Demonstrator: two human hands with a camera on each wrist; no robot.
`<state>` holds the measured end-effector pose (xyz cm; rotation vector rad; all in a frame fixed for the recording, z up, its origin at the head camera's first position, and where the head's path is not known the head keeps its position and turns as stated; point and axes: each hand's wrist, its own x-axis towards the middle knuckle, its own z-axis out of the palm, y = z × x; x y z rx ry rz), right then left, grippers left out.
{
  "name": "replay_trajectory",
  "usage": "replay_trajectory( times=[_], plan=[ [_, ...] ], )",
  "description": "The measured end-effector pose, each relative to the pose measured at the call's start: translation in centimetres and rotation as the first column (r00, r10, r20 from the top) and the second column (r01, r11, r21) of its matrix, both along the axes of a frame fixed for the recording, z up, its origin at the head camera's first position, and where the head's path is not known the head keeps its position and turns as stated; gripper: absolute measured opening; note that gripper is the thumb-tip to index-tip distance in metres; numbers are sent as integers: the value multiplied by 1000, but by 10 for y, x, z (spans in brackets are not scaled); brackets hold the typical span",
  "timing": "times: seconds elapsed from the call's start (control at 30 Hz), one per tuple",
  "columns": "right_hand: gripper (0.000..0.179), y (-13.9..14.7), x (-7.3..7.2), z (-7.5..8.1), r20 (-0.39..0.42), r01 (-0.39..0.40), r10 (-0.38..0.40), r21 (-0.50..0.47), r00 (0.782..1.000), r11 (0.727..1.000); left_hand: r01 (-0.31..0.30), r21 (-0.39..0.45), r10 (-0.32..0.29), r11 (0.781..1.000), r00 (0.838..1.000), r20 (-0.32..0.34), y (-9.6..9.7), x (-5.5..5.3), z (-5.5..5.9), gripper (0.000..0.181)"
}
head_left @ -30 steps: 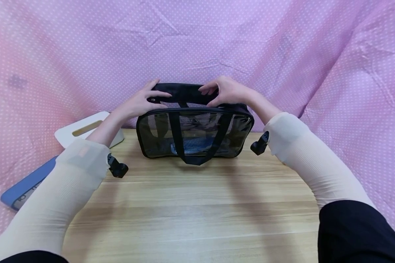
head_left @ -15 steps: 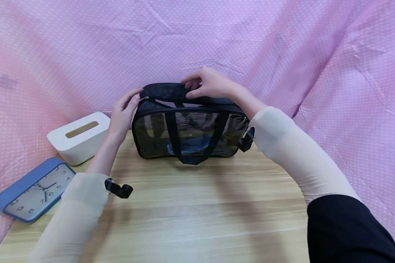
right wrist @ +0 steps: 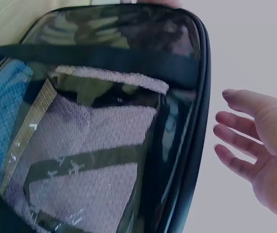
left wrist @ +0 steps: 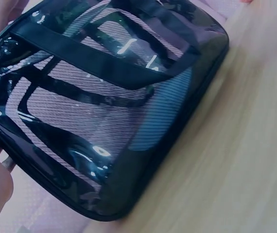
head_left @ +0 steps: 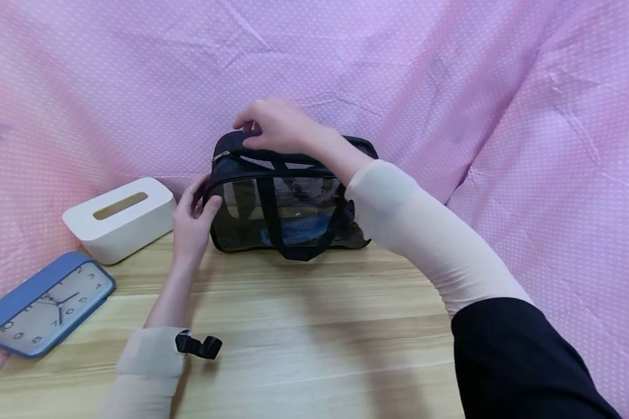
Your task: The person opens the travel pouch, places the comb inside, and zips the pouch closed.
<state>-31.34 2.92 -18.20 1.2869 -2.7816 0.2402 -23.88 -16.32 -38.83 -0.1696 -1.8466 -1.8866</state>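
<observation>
A see-through bag with black trim [head_left: 236,212] stands upright on the table, its handle hanging down in front. Something blue [head_left: 299,231] shows through its clear front. My left hand [head_left: 191,230] grips the bag's left end, thumb at the front edge and fingers around the side. A metal zipper pull [head_left: 221,156] lies at the left of the bag's top, where part of the opening gapes. Over the top left hovers my right hand [head_left: 280,125], its fingers loosely bent. In the right wrist view the right hand [right wrist: 269,145] is apart from the bag's edge and holds nothing.
On the left stands a white tissue box [head_left: 136,224] with a slot in its top. A blue-framed clock [head_left: 47,302] lies in front of it. Pink dotted cloth [head_left: 314,52] hangs behind the wooden table [head_left: 293,326].
My left hand has come down from the bag's top left corner to its left end. The right hand has moved left above the bag's top. The view has shifted slightly.
</observation>
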Motion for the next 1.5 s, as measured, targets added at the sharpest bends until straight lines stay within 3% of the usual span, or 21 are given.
replay_trajectory(
  times=[0.17,0.4,0.63,0.7,0.8,0.93,1.17,1.23,1.33,1.5],
  plan=[
    [35,-25,7,-3,-63,-11,20,130,998,991,-67,-20,67,998,998,-12,1,2,-12,44],
    [35,-52,16,-1,-97,-29,53,236,994,971,-137,2,137,991,990,-43,2,4,-16,31],
    [37,-76,21,-6,-75,-30,69,427,995,904,-131,-17,130,991,989,-66,3,6,-16,28],
    [39,-77,21,-8,-76,-23,64,444,995,896,-130,-21,128,991,989,-73,4,6,-16,27],
    [38,-77,21,-11,-110,-35,90,422,990,906,-128,-19,126,992,989,-79,5,6,-16,27],
    [29,-75,22,-18,-194,-61,151,408,969,911,-121,-15,120,993,990,-68,6,6,-17,28],
    [35,-77,25,-24,-353,-40,245,499,903,866,-140,-42,138,989,989,-43,7,4,-21,29],
    [36,-77,25,-24,-378,-31,249,498,891,867,-139,-38,138,990,990,-40,7,4,-21,29],
    [35,-76,25,-24,-387,-14,217,463,896,886,-132,-28,131,991,991,-40,8,4,-21,29],
    [36,-73,25,-24,-331,40,72,320,941,947,-118,-21,117,993,992,-45,8,4,-22,29]
  ],
)
